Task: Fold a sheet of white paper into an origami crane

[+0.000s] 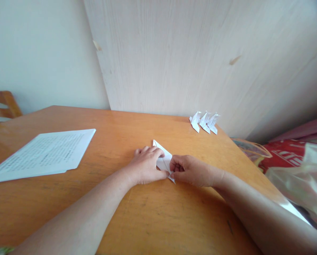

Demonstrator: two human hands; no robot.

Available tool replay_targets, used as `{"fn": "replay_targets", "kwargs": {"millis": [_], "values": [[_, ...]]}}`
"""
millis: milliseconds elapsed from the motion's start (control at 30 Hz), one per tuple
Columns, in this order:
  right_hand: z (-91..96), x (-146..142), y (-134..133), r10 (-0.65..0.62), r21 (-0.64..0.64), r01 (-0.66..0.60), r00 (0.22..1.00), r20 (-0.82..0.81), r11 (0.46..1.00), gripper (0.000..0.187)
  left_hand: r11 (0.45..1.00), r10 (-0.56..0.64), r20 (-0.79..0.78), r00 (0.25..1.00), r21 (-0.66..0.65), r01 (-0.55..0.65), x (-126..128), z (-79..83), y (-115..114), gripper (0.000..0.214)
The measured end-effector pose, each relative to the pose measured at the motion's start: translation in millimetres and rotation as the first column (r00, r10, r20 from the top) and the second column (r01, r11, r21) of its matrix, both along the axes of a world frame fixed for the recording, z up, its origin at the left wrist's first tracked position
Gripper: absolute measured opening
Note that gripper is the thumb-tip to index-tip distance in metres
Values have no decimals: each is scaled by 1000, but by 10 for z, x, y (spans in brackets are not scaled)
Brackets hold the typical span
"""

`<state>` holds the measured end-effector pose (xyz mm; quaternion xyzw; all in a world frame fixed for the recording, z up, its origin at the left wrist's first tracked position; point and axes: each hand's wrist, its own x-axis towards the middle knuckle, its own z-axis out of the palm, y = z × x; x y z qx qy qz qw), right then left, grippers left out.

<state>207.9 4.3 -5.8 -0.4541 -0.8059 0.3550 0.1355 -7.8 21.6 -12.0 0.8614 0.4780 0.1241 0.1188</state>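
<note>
A small white folded paper piece lies on the orange wooden table, pointed at its far and near ends. My left hand rests on its left side, fingers curled and pressing it down. My right hand pinches the paper's right edge near the lower tip with closed fingers. Most of the paper is hidden under both hands.
A stack of printed white sheets lies at the left. Three small folded paper figures stand at the table's far right corner by a leaning wooden board. Plastic bags sit off the right edge. A wooden chair shows far left.
</note>
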Motion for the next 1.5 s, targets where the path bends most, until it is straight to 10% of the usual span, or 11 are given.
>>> {"fn": "replay_targets", "kwargs": {"millis": [1500], "values": [[61,-4,-11,17,-33,-15,997,69,999,11,1000,17,-24,1000,-19,-17,37,57,-65,55]]}}
